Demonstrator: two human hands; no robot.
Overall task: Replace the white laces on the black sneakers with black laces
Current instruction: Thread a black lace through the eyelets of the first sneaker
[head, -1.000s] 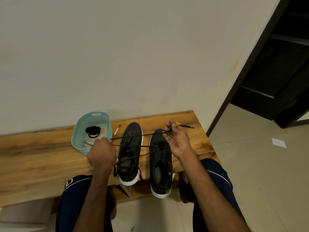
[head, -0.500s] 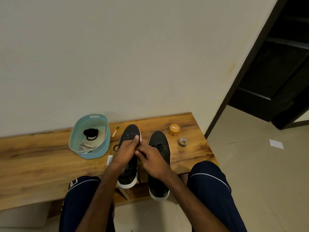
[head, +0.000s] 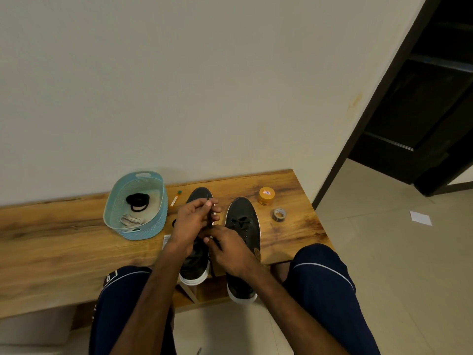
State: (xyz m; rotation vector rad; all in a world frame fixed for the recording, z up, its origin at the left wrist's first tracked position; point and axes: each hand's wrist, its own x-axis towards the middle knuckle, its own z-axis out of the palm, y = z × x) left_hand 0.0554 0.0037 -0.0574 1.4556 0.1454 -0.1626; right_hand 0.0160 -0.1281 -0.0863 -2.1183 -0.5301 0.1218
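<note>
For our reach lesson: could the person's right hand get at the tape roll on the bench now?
Probably yes: the tape roll lies uncovered on the bench, with only the low right sneaker between. But the right hand pinches the black lace and would have to let go first.

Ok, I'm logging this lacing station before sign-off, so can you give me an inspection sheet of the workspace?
Surface: wooden bench against a plain wall.
Job's things: left sneaker partly under the hands; right sneaker laced in black; black lace held upright; basket holds a black lace coil and white laces.
Clutter: orange jar, tape roll, small tube, paper slip.
Grippers: left hand pinches the lace's top; right hand grips it lower.
Cables: nothing seen.
Surroundings: tiled floor with a paper scrap; dark doorway.
</note>
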